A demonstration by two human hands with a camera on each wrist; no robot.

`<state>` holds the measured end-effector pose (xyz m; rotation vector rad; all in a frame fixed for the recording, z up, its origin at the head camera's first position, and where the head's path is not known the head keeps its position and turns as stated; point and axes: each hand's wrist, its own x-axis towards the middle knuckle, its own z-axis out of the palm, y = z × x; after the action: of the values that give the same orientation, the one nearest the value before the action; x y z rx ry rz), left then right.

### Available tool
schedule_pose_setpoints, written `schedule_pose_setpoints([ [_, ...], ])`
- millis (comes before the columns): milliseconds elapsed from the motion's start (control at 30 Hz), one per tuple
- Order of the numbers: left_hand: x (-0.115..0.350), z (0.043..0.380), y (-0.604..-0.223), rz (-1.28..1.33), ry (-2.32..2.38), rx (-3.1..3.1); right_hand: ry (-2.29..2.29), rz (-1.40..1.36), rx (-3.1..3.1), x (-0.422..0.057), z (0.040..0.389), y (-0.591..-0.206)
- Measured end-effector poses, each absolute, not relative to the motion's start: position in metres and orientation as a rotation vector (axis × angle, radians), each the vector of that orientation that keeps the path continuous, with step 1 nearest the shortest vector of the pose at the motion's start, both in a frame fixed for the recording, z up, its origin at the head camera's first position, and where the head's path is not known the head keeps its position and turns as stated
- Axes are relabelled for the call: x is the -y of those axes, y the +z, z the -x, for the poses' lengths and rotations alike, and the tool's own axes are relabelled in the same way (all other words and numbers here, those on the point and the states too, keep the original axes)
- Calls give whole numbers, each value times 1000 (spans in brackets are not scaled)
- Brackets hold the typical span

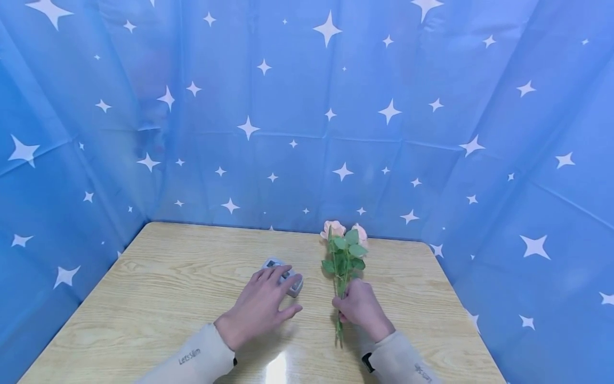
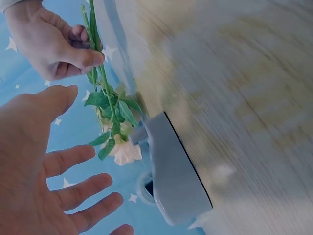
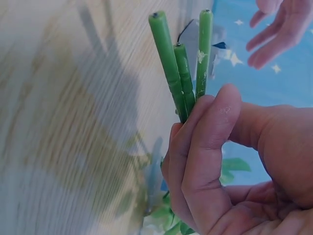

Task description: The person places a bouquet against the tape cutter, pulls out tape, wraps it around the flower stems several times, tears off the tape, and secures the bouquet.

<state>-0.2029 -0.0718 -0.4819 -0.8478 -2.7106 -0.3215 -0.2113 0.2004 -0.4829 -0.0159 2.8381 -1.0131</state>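
Note:
My right hand (image 1: 362, 306) grips the lower green stems (image 3: 166, 58) of a bunch of pale pink roses (image 1: 333, 229), fingers curled round them. Three stem ends stick out past the fingers in the right wrist view. Green leaves (image 1: 347, 250) and the blooms point towards the far edge of the table. My left hand (image 1: 261, 301) is spread, fingers apart, above a small light grey holder (image 2: 173, 171) with dark openings on its top. Part of this holder is hidden under the fingers in the head view. Nothing shows within the left hand.
The wood-grain table (image 1: 201, 266) has rounded far corners. Blue curtains with white stars (image 1: 297, 106) hang behind it and on both sides. A dark band (image 1: 368, 362) circles the right wrist at the pale sleeve (image 1: 403, 360).

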Motion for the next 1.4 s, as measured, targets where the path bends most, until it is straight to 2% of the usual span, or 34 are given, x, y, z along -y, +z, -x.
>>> schedule_pose_setpoints([
  [500, 87, 224, -488, 733, -385, 2700, -1089, 27, -2800, -185, 216, -486],
  [1033, 106, 252, -494, 652, -402, 2815, -1018, -178, -2828, -180, 222, -499],
  [1400, 105, 268, -502, 716, -558, 2849, -1002, -165, -2856, -179, 225, -504],
])
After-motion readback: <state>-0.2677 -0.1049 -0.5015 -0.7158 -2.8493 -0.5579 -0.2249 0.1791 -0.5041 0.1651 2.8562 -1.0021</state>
